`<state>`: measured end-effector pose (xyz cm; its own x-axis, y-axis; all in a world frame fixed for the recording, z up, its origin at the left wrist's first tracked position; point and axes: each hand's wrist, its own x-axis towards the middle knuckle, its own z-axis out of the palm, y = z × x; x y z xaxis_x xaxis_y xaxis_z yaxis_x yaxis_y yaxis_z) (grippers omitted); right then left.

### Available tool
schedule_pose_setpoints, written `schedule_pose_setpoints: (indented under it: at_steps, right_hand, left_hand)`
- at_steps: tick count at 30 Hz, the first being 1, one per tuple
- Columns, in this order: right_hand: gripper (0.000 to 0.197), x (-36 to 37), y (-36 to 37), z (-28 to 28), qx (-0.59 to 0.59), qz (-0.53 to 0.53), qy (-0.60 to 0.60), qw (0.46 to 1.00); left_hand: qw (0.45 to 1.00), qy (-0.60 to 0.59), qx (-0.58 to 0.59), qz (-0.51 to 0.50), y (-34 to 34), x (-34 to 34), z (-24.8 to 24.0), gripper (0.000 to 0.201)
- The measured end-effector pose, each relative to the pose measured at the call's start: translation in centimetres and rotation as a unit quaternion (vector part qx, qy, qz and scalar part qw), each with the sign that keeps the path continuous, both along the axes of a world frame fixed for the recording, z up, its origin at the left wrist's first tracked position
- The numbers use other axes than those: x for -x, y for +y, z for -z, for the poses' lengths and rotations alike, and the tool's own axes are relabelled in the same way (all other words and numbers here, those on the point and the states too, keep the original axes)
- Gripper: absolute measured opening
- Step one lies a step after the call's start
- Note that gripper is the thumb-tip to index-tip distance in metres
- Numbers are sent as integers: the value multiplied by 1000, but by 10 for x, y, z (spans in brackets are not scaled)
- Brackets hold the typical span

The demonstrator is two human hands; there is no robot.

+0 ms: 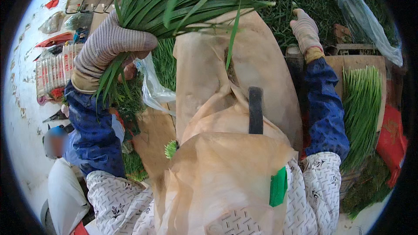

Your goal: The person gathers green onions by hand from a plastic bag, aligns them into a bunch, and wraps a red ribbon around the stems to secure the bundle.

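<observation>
My left hand, in a striped knit glove, is closed around a thick bunch of garlic chives. The pale cut ends point right, and some leaf tips hang down past my wrist. One long leaf droops from the bunch in front of the apron over my lap. My right hand, gloved too, is held apart from the bunch, over a heap of loose green leaves at the far right. Its fingers are curled in; whether they pinch a thin leaf is too small to tell.
Bundled chives lie on cardboard at my right, beside a red sheet. Clear plastic bags hang at the far right and another plastic bag lies near my left forearm. A person is at the lower left.
</observation>
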<state>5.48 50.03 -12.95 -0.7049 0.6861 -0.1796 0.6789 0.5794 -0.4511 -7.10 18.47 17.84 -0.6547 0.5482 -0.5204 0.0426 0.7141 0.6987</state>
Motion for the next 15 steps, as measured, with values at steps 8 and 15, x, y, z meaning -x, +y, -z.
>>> schedule_pose_setpoints:
  at_steps: [8,15]
  right_hand:
    - [39,-8,-32,17,318,-2,238,918]
    - [41,-46,-21,-17,356,35,339,870]
  left_hand:
    - [769,496,191,355,-28,-35,63,67]
    - [784,449,290,317,-58,-89,116,72]
